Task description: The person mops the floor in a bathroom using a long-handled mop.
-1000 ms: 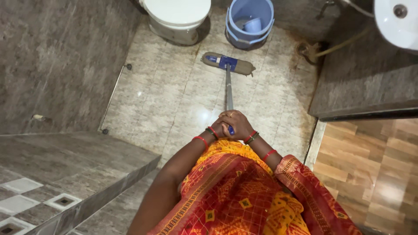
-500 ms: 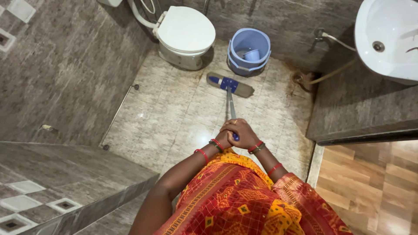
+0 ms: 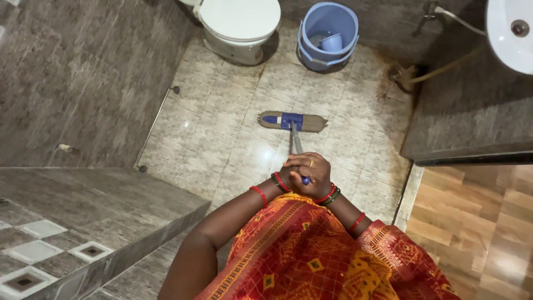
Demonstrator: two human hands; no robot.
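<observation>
The mop (image 3: 292, 121) is the thing in hand, and in the head view, the only one I have, I see its flat head lying on the pale floor tiles (image 3: 222, 122) at twelve o'clock from the hands. Its pad runs across the picture from nine to three o'clock. Its handle (image 3: 296, 143) crosses that at right angles, running straight back toward six o'clock until it disappears into the grip.

Both hands are clamped together around the top of the handle. The right hand (image 3: 312, 172) is folded over the top, showing a ring and red and green bangles at the wrist. The left hand (image 3: 286, 176) is tucked against it at nine o'clock, mostly covered. Neither sits clearly nearer the mop head, since they are stacked on the same spot. The blue end of the handle peeks out just below the knuckles.

Beyond the mop head, the blue bucket (image 3: 328, 33) stands at one o'clock, well apart from it. The white toilet (image 3: 239, 25) is at eleven o'clock, and the basin (image 3: 511, 36) juts in at two o'clock.
</observation>
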